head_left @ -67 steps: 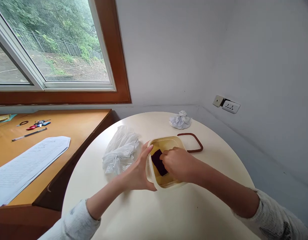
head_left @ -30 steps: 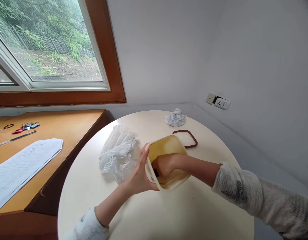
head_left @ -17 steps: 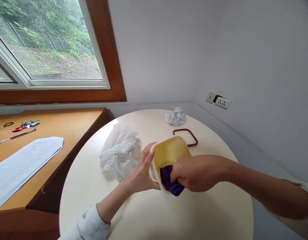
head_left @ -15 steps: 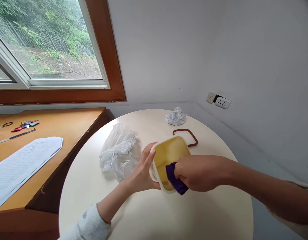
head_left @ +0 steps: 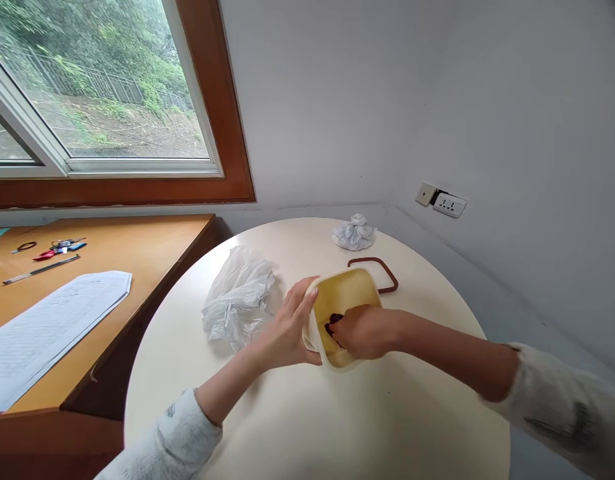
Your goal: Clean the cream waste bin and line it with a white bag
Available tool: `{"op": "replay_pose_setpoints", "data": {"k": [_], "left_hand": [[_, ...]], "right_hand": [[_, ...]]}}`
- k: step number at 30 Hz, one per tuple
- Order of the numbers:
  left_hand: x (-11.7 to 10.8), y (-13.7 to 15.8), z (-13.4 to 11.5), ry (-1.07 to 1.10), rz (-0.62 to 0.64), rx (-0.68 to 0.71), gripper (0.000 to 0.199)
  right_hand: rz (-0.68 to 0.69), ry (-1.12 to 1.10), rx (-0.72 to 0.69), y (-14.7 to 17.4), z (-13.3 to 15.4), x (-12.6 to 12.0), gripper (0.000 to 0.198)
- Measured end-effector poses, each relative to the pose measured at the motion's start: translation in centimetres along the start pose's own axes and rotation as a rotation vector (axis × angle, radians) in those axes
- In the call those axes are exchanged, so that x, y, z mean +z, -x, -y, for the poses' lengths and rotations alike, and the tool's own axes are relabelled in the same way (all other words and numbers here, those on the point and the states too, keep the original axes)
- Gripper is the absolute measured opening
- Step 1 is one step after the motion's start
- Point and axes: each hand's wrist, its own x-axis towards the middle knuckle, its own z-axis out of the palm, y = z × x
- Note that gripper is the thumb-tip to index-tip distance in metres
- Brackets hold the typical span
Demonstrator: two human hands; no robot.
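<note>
My left hand [head_left: 293, 327] grips the left rim and side of a pale yellow plastic container [head_left: 344, 288], tilted with its opening facing me. Inside it, my right hand [head_left: 361, 331] is closed on a dark purple cloth [head_left: 333, 323]. Only a small bit of the cloth shows past the fingers; the hand covers the rest. Just behind the container lies a reddish-brown rectangular ring [head_left: 393, 275], flat on the table and partly hidden by the container's rim.
A crumpled clear plastic bag [head_left: 240, 297] lies left of the container on the round cream table [head_left: 307, 427]. A knotted white bag [head_left: 354, 233] sits at the back. The wooden desk [head_left: 152, 243] at left holds papers [head_left: 62, 333], a pen [head_left: 42, 269] and keys [head_left: 62, 247].
My right hand has moved deeper into the container with the cloth, which now shows less. The left hand keeps its grip. The view has shifted slightly.
</note>
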Motion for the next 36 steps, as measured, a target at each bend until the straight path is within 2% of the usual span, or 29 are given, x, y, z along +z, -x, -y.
{"op": "replay_pose_setpoints", "data": {"k": [1, 3, 7, 11, 13, 15, 18, 22, 25, 28, 31, 34, 36], "left_hand": [[-0.1, -0.1, 0.2, 0.011, 0.009, -0.008, 0.126], [-0.4, -0.3, 0.4, 0.038, 0.027, -0.009, 0.126], [-0.9, -0.7, 0.8, 0.084, 0.076, -0.056, 0.126], [-1.6, -0.8, 1.2, 0.136, 0.103, -0.194, 0.129], [-1.7, -0.5, 1.4, 0.14, 0.099, -0.243, 0.123], [-1.5, 0.0, 1.5, 0.123, 0.047, -0.304, 0.108], [0.0, 1.0, 1.4, 0.095, -0.12, -0.405, 0.094], [2.8, 1.5, 1.2, -0.053, -0.229, -0.42, 0.108], [4.0, 1.1, 1.5, -0.209, -0.272, -0.376, 0.11], [3.9, 0.9, 2.5, -0.288, -0.3, -0.33, 0.101], [3.3, 1.3, 3.6, -0.311, -0.306, -0.231, 0.096], [2.7, 1.9, 4.0, -0.298, -0.28, -0.151, 0.096], [2.5, 2.1, 4.0, -0.29, -0.263, -0.112, 0.096]], "right_hand": [[0.073, 0.064, -0.033, 1.0, 0.1, -0.4, 0.011], [0.1, 0.109, -0.079, 3.1, 0.4, -1.0, 0.017], [-0.123, 0.04, -0.038, 5.6, 0.2, 0.3, 0.033], [-0.366, 0.186, -0.136, 5.2, -1.6, 3.4, 0.043], [-0.43, 0.224, -0.16, 4.4, -2.3, 4.5, 0.045], [-0.466, 0.188, -0.124, 3.6, -2.5, 5.1, 0.044], [-0.522, 0.015, 0.011, 2.3, -1.7, 5.3, 0.045], [-0.592, -0.228, 0.171, 0.2, 0.4, 5.1, 0.045], [-0.619, -0.386, 0.235, -1.2, 1.9, 4.8, 0.032], [-0.63, -0.549, 0.24, -1.5, 2.7, 4.5, 0.026], [-0.557, -0.613, 0.126, -0.6, 2.5, 4.0, 0.032], [-0.389, -0.504, 0.014, 0.6, 1.3, 3.1, 0.031], [-0.285, -0.384, 0.014, 0.9, 0.2, 2.8, 0.031]]}}
